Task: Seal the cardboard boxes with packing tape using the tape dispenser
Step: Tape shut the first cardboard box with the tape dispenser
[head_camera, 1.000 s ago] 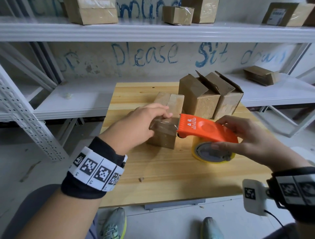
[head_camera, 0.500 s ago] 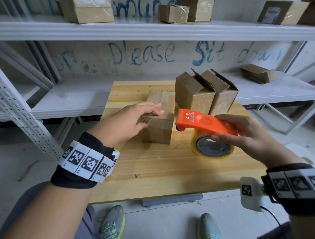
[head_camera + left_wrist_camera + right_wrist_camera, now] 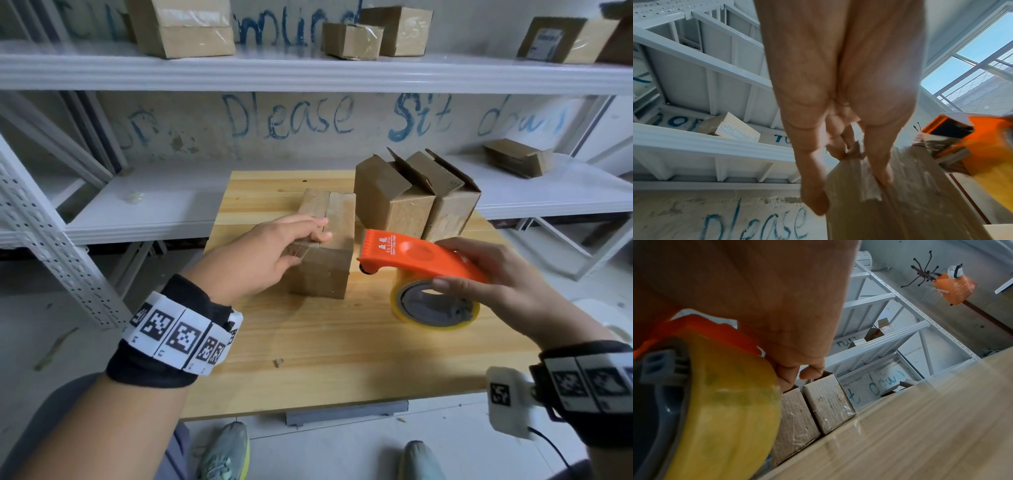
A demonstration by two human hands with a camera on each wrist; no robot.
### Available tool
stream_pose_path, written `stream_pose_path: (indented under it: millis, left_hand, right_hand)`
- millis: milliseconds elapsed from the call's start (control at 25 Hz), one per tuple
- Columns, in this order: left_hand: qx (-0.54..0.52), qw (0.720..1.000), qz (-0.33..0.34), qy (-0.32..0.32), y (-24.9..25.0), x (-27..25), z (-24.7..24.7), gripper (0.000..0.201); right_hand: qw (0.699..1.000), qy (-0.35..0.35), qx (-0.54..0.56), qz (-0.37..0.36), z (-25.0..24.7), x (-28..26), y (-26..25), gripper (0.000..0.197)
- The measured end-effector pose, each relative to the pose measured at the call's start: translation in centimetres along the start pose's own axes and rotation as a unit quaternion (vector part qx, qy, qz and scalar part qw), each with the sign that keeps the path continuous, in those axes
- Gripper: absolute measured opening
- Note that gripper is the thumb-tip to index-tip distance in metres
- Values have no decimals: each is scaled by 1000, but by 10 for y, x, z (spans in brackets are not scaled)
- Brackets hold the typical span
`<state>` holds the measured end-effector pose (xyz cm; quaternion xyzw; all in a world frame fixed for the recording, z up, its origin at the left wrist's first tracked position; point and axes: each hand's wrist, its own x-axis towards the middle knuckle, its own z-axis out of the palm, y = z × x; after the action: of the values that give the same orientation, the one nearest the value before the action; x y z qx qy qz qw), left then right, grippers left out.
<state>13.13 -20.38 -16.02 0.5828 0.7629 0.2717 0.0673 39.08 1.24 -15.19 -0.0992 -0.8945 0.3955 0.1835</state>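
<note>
Here right hand [image 3: 507, 281] clasps dispenser [image 3: 418, 255], left hand [image 3: 270, 255] flat on box [image 3: 329, 260]

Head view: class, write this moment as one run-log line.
left hand: presses tape end on closed box | right hand: grips tape dispenser, beside box | two open boxes: waiting behind

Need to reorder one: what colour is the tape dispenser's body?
Orange, with a yellowish tape roll beneath; the tape dispenser shows best in the head view.
</note>
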Motion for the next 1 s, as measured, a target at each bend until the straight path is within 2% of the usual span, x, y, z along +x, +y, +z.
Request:
stream_pose_path:
  millis: [160, 640, 840, 1000]
  left_hand:
    - [-4, 1000, -7, -9, -1, 0, -2, 56]
    - [2, 1000, -20, -1, 2, -3, -3, 61]
    - [-1, 1000, -28, 3, 8, 1, 0, 60]
    - [-12, 999, -47, -3, 8, 0, 0, 67]
  right_hand:
    - [999, -19, 19, 21, 0, 2, 0, 35]
    - [997, -13, -24, 70, -24, -13, 2, 42]
    - [994, -38, -66, 73, -3, -4, -8, 30]
    - [989, -46, -117, 81, 10, 12, -15, 40]
